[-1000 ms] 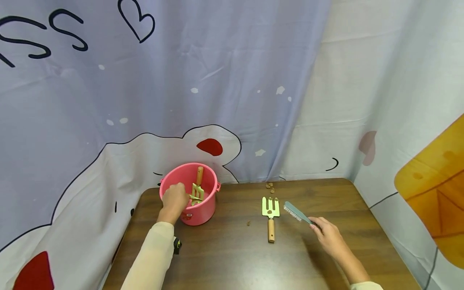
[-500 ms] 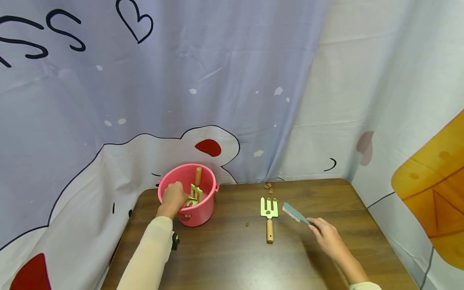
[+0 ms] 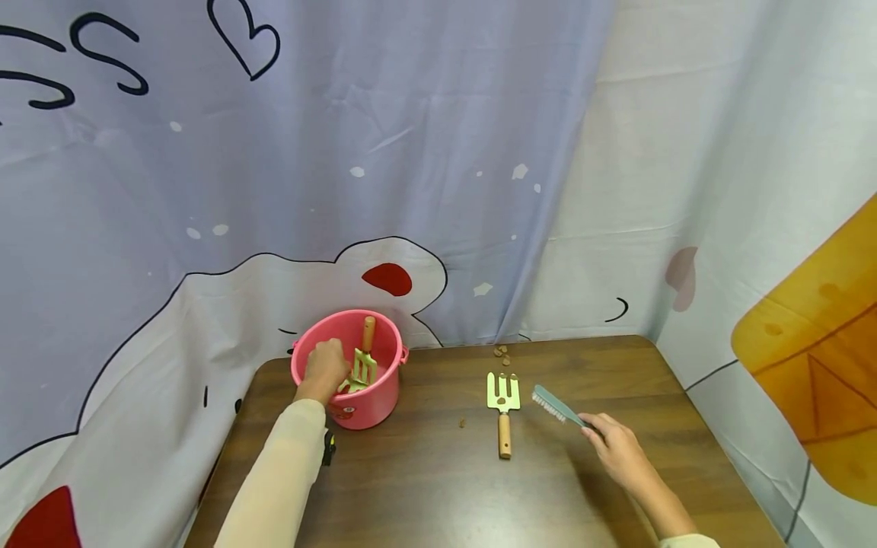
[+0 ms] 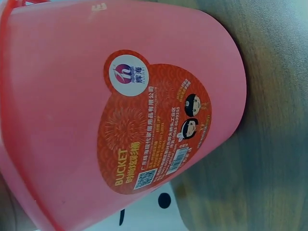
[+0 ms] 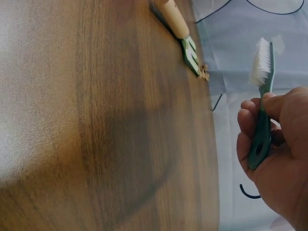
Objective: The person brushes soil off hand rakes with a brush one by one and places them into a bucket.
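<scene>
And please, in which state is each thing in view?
Bucket: upright on the table
Left hand: at the bucket's mouth, fingertips hidden
Fork in the bucket: tilted, handle up
Second tool inside: partly hidden, grip unclear
Fork on the table: lying flat
Brush: held by the right hand, off the table
Brown bits: loose on the table

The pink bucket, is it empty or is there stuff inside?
Not empty: in the head view, a fork with a wooden handle is inside the bucket, handle up, and the left hand is at its opening.
</scene>
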A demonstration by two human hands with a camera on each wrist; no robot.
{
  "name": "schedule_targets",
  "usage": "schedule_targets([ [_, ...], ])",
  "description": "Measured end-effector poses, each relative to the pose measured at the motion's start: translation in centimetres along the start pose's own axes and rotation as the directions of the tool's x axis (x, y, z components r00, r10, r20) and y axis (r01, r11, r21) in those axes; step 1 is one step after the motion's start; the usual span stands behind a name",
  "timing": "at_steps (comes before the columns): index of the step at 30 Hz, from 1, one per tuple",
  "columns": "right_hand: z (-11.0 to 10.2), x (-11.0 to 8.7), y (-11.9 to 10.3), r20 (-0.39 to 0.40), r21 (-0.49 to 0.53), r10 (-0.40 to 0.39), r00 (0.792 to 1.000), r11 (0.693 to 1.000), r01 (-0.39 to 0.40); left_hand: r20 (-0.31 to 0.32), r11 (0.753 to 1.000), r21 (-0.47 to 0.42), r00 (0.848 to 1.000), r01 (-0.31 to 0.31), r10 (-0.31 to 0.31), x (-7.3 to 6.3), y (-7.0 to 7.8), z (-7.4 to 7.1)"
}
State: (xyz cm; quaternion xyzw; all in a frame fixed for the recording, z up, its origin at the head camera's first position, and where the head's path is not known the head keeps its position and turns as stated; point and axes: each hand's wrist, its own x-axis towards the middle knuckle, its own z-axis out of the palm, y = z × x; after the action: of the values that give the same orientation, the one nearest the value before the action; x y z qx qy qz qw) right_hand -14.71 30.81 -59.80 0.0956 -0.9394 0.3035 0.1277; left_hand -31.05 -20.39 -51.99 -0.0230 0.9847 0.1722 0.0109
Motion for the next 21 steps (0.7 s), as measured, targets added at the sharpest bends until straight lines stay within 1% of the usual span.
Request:
schedule_targets([
  [6, 0.3, 0.0, 0.0, 0.004, -0.01, 0.001, 1.0, 1.0, -0.001, -0.002, 1.0, -0.017, 1.0, -0.008, 0.008, 0.2, -0.2, 0.4],
  [10, 0.4, 0.0, -0.1, 0.016, -0.01, 0.007, 1.0, 1.0, -0.007, 0.012, 1.0, -0.029, 1.0, 0.002, -0.001, 0.3, 0.0, 0.5],
  [12, 0.5, -0.1, -0.1, 0.025, -0.01, 0.011, 1.0, 1.0, -0.011, 0.003, 1.0, -0.026, 1.0, 0.003, -0.003, 0.3, 0.1, 0.6],
  [17, 0.5, -0.1, -0.1, 0.026, -0.001, 0.015, 1.0, 1.0, -0.015, -0.004, 0.998, -0.064, 1.0, 0.014, -0.014, 0.5, 0.5, 0.7],
  [21, 0.4, -0.2, -0.1, 0.024, 0.013, 0.011, 1.0, 1.0, -0.012, 0.02, 0.997, -0.071, 1.0, 0.018, -0.017, 0.6, 0.8, 0.8],
])
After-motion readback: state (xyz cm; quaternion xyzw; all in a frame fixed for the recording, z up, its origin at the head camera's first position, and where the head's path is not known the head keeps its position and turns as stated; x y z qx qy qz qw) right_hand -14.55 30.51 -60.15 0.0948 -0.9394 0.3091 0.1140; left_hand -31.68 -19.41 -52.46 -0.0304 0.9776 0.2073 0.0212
